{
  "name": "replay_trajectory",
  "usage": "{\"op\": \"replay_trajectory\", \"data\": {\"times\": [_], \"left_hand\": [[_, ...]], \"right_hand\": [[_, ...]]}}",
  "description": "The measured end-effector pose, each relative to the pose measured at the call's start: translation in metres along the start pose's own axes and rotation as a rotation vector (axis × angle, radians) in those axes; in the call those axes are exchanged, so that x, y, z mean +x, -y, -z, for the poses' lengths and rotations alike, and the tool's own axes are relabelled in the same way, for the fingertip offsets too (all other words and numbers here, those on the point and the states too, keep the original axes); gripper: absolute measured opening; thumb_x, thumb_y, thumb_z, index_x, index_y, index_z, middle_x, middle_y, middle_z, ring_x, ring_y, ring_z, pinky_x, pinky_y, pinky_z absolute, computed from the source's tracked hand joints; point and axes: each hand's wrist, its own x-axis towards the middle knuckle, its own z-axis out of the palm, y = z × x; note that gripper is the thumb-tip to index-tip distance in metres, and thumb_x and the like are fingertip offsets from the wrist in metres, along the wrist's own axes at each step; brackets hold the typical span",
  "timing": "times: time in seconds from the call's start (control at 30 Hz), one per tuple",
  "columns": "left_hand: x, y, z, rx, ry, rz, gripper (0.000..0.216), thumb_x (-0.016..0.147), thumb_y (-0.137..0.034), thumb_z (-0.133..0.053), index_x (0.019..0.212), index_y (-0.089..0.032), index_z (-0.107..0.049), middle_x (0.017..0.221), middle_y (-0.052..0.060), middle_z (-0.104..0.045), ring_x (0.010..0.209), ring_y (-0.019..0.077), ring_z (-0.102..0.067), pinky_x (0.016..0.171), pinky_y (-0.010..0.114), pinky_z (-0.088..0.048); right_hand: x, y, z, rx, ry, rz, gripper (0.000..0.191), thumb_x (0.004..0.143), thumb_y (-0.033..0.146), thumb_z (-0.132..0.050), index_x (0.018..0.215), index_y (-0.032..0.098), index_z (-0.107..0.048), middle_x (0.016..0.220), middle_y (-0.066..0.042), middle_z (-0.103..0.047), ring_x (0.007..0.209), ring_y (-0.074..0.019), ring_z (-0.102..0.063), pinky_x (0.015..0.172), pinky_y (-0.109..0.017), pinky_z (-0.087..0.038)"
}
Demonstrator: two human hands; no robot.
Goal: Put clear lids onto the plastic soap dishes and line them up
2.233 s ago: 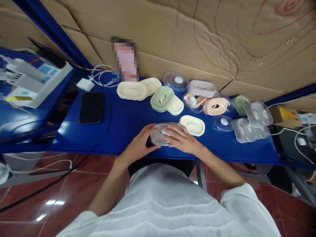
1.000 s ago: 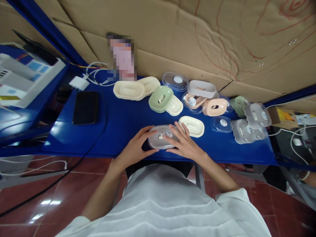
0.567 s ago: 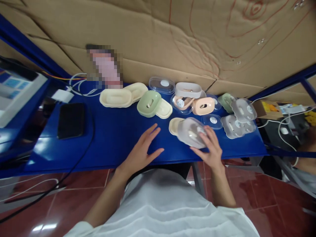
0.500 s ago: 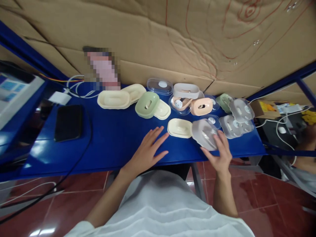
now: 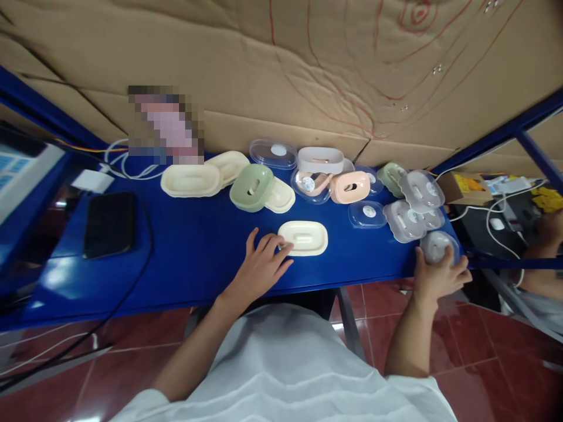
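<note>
By R corner of bench [image 5: 360,258]: prob. parking box [image 5: 436,245] (R hand [image 5: 440,274], half-curled round), touching tray [image 5: 304,239] (L hand [image 5: 261,264], loosely spread); must unclasp.

This looks like a small workshop or assembly station: a long blue workbench [image 5: 193,252] in a blue metal frame [image 5: 539,167], backed by cardboard [image 5: 237,53], bears many similar plastic dishes [image 5: 251,187]; red tiles [image 5: 145,351] floor it, and a co-worker's arm [image 5: 539,276] shows nearby
</note>
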Motion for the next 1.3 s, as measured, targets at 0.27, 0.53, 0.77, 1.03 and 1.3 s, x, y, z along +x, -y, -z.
{"op": "replay_trajectory", "data": {"times": [0.27, 0.53, 0.77, 1.03, 1.3], "left_hand": [[-0.049, 0.027, 0.014, 0.016, -0.118, 0.095, 0.016, 0.105, -0.03, -0.064, 0.116, -0.024, -0.074, 0.132, 0.014, -0.067, 0.128, 0.032, -0.064, 0.12, 0.061, -0.045], [-0.055, 0.038, 0.012, -0.054, -0.15, 0.147, 0.011, 0.105, -0.031, -0.065, 0.11, -0.024, -0.072, 0.142, 0.011, -0.069, 0.143, 0.0338, -0.057, 0.116, 0.053, -0.05], [-0.049, 0.036, 0.009, -0.1, -0.125, 0.152, 0.014, 0.105, -0.032, -0.063, 0.111, -0.024, -0.074, 0.144, 0.01, -0.07, 0.145, 0.0336, -0.057, 0.117, 0.055, -0.05], [-0.052, 0.037, 0.01, -0.226, -0.096, 0.149, 0.042, 0.105, -0.034, -0.065, 0.146, -0.029, -0.062, 0.154, 0.012, -0.061, 0.143, 0.0312, -0.059, 0.119, 0.051, -0.053], [-0.055, 0.04, 0.01, -0.186, -0.085, 0.101, 0.064, 0.101, -0.034, -0.072, 0.161, -0.037, -0.05, 0.177, 0.015, -0.032, 0.147, 0.0366, -0.055, 0.114, 0.056, -0.056]], "right_hand": [[-0.02, 0.039, 0.014, 0.103, -0.12, 0.01, 0.085, 0.092, 0.076, -0.063, 0.15, 0.014, -0.063, 0.15, -0.038, -0.056, 0.132, -0.059, -0.056, 0.101, -0.077, -0.045], [-0.015, 0.18, 0.015, 0.44, 0.343, 0.709, 0.042, 0.11, 0.031, -0.045, 0.144, 0.017, -0.065, 0.148, -0.019, -0.067, 0.141, -0.0333, -0.059, 0.117, -0.054, -0.044], [0.01, 0.252, -0.031, 0.336, 0.469, 0.815, 0.045, 0.108, 0.04, -0.054, 0.14, 0.01, -0.063, 0.145, -0.024, -0.068, 0.139, -0.0362, -0.059, 0.121, -0.059, -0.031], [-0.046, 0.241, 0.058, 0.654, 0.35, 0.91, 0.052, 0.102, 0.065, -0.063, 0.126, 0.019, -0.066, 0.12, -0.014, -0.078, 0.115, -0.0321, -0.07, 0.112, -0.05, -0.041], [-0.122, 0.277, 0.107, 0.674, 0.634, 1.267, 0.063, 0.105, 0.062, -0.06, 0.145, 0.014, -0.064, 0.142, -0.018, -0.072, 0.132, -0.0324, -0.065, 0.115, -0.047, -0.046]]}}
